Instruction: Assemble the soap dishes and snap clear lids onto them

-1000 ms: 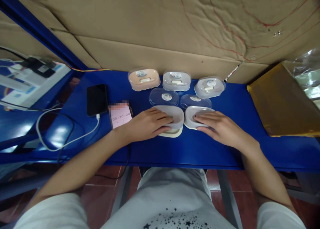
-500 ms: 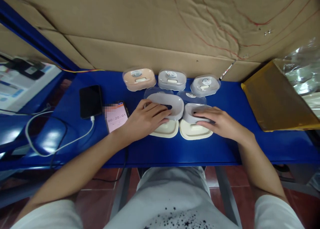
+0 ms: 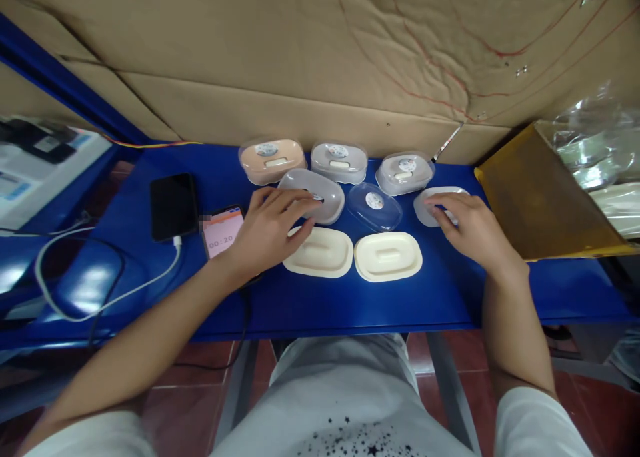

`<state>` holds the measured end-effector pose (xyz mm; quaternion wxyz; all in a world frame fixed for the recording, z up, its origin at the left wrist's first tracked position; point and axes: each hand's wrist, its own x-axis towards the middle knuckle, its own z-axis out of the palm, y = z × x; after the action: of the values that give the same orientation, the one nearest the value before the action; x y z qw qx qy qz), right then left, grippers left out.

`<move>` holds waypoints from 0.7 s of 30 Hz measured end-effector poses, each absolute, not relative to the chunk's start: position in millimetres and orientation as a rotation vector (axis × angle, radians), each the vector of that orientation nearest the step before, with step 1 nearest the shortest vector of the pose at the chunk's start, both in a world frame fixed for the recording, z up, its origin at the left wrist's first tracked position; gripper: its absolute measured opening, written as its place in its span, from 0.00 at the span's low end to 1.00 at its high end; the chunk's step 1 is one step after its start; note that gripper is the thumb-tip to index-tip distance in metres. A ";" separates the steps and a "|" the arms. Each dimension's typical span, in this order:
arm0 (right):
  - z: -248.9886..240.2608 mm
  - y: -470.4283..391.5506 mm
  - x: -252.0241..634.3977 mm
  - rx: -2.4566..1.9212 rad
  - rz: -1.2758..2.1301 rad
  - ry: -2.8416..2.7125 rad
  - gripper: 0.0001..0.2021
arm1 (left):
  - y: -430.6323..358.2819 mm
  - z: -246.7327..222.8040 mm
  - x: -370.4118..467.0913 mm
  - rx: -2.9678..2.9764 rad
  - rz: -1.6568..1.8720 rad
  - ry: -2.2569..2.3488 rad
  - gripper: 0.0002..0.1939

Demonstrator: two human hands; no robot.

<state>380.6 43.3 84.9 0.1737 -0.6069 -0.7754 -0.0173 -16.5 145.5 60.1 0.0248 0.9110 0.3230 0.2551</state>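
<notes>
My left hand (image 3: 277, 224) is open, fingers stretched over a grey oval bowl-like piece (image 3: 327, 200) with a dark opening, thumb apart by its near rim. My right hand (image 3: 467, 227) is open above a smaller grey oval piece (image 3: 423, 210) lying on the right, thumb and forefinger close together but apart; the hand hides part of it. Between the two pieces lies a clear oval lid (image 3: 377, 210) with a round label. Nearer to me, two cream oval trays (image 3: 327, 260) (image 3: 389, 265), each with a raised bar, sit side by side.
Along the back stand a peach covered oval box (image 3: 275, 170) and two grey ones (image 3: 340, 170) (image 3: 407, 180). A dark phone (image 3: 173, 207) with a white cable and a lit timer phone (image 3: 220, 234) are on the left. A carton (image 3: 555, 197) stands right.
The larger grey piece has shifted up and left with my left hand, the smaller one right with my right hand. The cream trays and the clear lid now show uncovered.
</notes>
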 end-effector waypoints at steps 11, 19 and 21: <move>86.2 183.3 298.2 -1.523 0.156 -2.396 0.32 | 264.5 66.7 -49.2 2.690 0.429 1.351 0.24; 75.8 215.0 302.4 -1.453 0.301 -2.361 0.29 | 262.7 52.8 -70.7 2.511 0.564 1.246 0.30; 84.0 209.2 313.2 -1.511 0.301 -2.332 0.28 | 258.0 48.4 -72.7 2.491 0.588 1.303 0.30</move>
<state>313.2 209.2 84.0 0.1724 -0.5324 -0.8219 0.1060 -72.7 258.0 48.4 0.1344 0.8595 0.4494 0.2028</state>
